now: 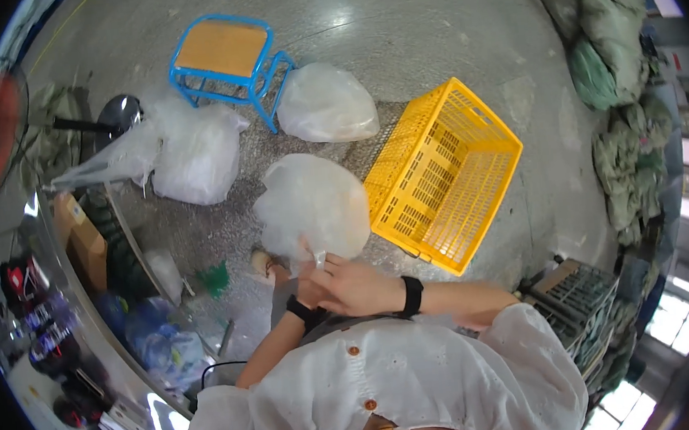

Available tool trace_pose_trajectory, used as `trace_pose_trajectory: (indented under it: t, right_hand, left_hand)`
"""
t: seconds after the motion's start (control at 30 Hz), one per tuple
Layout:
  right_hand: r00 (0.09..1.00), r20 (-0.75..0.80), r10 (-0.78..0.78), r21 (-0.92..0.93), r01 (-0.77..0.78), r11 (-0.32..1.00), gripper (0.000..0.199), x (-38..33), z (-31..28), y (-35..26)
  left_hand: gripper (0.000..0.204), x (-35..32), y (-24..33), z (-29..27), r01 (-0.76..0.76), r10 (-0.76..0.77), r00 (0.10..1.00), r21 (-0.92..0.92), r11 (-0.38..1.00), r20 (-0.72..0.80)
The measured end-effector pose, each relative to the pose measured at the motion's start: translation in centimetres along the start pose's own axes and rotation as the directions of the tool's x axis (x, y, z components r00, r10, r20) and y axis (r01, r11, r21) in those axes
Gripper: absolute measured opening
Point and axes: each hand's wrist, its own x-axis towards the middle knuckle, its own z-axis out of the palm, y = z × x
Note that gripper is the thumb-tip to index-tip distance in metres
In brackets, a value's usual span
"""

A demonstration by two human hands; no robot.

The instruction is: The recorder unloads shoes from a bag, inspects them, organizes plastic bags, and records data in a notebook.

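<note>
A full, rounded, cloudy-white plastic bag (pixel 315 201) stands on the floor in front of me. Both my hands meet at its near edge, where the plastic is gathered. My right hand (pixel 359 286) is closed on the gathered neck of the bag, fingers pinched together. My left hand (pixel 310 290) lies against the right one, partly behind it, and its fingers look curled at the same neck. What exactly each fingertip grips is hard to make out. Black bands circle both wrists.
An empty yellow plastic crate (pixel 448 177) stands tilted-looking to the right. Beyond the bag are two more filled plastic bags, one pale (pixel 326 102) and one whitish (pixel 200 158), near a blue-framed stool (pixel 223 49). A cluttered table (pixel 116 317) runs along the left; green sacks (pixel 590 21) lie far right.
</note>
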Motion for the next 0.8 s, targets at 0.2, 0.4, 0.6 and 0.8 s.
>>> trace_pose_trajectory:
  t: [0.2,0.4,0.6,0.8]
  right_hand:
    - [0.970,-0.134,0.203,0.331,-0.149,0.932,0.029,-0.6,-8.3,7.3]
    - [0.997,0.048,0.062,-0.681,-0.013,0.732,0.049,5.8,-13.5,13.4]
    - [0.862,0.495,-0.108,-0.478,0.375,0.794,0.050,6.1,1.5,5.8]
    - [0.721,0.688,-0.080,-0.363,0.438,0.822,0.051,7.8,6.4,5.7]
  left_hand:
    - [0.018,2.1,0.2,2.3,0.290,-0.514,0.826,-0.609,0.738,-0.230]
    - [0.016,6.3,8.9,-5.7,0.095,0.127,0.952,-0.661,0.745,0.279]
    - [0.024,3.3,1.8,-11.4,0.051,-0.199,0.941,-0.466,0.883,-0.275]
    - [0.055,-2.5,-3.0,-11.2,0.197,-0.308,0.910,-0.364,0.910,-0.278]
